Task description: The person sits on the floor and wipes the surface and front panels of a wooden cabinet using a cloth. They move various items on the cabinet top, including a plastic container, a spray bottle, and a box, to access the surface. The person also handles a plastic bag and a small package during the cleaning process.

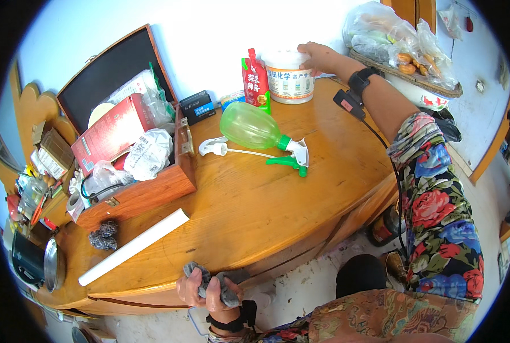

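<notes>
My left hand (210,289) is closed around a crumpled grey cloth (227,296) at the table's front edge. At the back of the table, my right hand (317,58) grips the rim of a white plastic tub (290,85) that bears printing. Left of the tub stands a red spouted sauce pouch (255,83). In front of both, a green transparent spray bottle (250,126) lies on its side, its green and white trigger head (295,156) pointing right. A loose white spray nozzle (215,147) with a thin tube lies beside the bottle.
An open wooden case (152,184) full of packets stands at left, with a black box (197,107) behind it. A white roll (135,246) and dark scouring balls (104,236) lie before it. A pot (27,259) is far left; a wicker tray (409,75) with bagged food is back right.
</notes>
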`<state>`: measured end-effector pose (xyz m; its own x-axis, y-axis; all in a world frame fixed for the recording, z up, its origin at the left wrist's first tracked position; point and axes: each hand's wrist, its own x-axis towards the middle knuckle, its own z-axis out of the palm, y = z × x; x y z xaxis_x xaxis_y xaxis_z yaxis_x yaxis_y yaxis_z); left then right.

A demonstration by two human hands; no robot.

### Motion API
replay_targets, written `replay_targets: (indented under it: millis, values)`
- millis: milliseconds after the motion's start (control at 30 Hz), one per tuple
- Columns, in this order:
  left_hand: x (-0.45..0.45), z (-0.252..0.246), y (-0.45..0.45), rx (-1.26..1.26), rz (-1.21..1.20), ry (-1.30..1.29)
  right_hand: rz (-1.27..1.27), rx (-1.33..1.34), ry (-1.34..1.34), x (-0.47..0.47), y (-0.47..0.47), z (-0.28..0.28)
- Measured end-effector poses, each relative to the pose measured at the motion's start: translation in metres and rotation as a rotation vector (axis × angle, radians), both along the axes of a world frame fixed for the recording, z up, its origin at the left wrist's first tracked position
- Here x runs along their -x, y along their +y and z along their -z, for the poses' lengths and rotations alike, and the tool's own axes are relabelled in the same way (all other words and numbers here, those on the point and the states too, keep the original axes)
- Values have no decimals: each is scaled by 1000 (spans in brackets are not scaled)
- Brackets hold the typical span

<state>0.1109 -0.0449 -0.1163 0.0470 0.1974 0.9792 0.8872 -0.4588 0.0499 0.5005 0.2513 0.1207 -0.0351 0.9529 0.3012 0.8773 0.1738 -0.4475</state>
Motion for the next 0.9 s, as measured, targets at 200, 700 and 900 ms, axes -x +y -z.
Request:
replay_targets:
  millis: [200,700,900]
  values:
    - [0,0,-5,35,-5,23,-125,-41,38,-5,1,5]
    - [8,4,-4,86,67,26,-93,-422,-208,76,-10,0]
    - [12,8,-2,64,31,43,-21,-142,1,104,0,12]
